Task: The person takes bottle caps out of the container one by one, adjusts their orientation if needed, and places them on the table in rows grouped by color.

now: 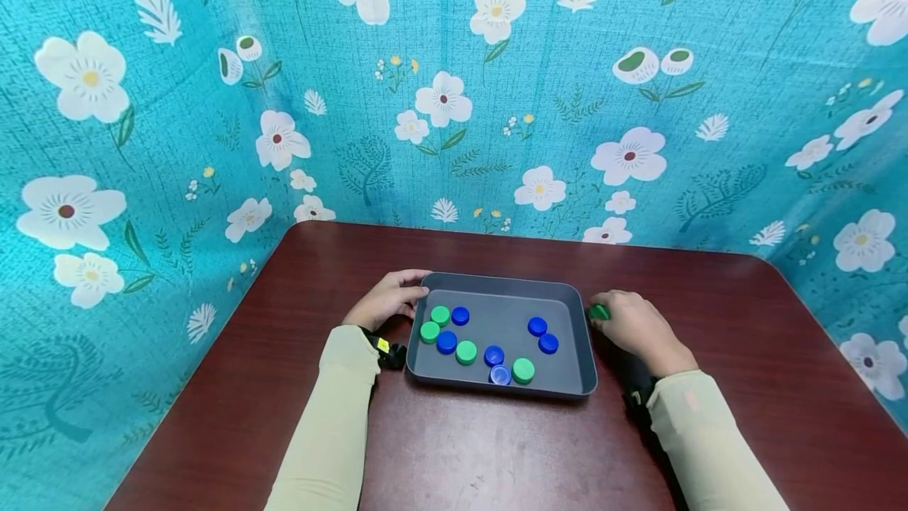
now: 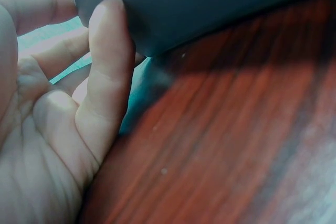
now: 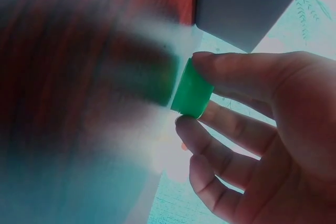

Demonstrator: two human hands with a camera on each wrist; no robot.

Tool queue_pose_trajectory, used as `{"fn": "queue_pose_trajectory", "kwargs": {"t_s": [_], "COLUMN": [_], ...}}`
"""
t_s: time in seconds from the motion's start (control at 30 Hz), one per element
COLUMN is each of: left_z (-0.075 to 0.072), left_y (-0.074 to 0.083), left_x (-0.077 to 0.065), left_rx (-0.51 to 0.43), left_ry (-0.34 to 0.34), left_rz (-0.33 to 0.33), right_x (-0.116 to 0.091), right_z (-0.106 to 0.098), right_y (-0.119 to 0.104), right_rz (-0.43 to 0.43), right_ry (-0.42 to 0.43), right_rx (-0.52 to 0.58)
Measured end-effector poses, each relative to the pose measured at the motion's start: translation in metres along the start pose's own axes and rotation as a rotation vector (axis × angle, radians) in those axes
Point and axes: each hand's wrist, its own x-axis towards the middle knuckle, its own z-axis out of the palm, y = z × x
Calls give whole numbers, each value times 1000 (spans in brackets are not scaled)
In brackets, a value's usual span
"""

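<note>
A dark grey rectangular tray (image 1: 489, 284) holds several green bottle caps (image 1: 466, 352) and several blue bottle caps (image 1: 447, 342). One blue cap (image 1: 500, 374) near the front wall shows its hollow side. My left hand (image 1: 386, 302) holds the tray by its left end near the far corner; the left wrist view has one digit against the outer wall and other fingers behind. Just outside the tray's right wall, my right hand (image 1: 634, 326) pinches a green bottle cap (image 3: 193, 92) between thumb and fingertips, low over the table. Whether that cap touches the tabletop, I cannot tell.
The tray stands on a glossy reddish-brown wooden table (image 1: 454, 448) with rounded far corners. A turquoise floral curtain (image 1: 539, 101) hangs behind it and along both sides. Dark wrist straps (image 1: 388, 352) show at the sleeve ends.
</note>
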Motion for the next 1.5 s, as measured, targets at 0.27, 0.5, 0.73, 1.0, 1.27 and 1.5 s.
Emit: {"fn": "queue_pose_trajectory", "kwargs": {"t_s": [0.27, 0.5, 0.73, 1.0, 1.27, 1.5], "left_z": [-1, -2, -6, -4, -3, -5], "left_y": [-2, -1, 0, -3, -1, -3], "left_x": [-1, -2, -2, 3, 6, 4], "left_rx": [-14, -4, -16, -17, -12, -7], "left_ry": [2, -9, -2, -2, 3, 19], "left_rz": [-1, 8, 4, 0, 0, -4], "right_x": [3, 2, 0, -1, -11, -23], "right_z": [1, 2, 3, -1, -29, -53], "right_y": [-1, -1, -5, -3, -13, -33], "right_rz": [10, 25, 19, 50, 54, 34], "right_ry": [-27, -37, -49, -79, -34, 17], "right_rx": [-12, -3, 25, 37, 23, 14]}}
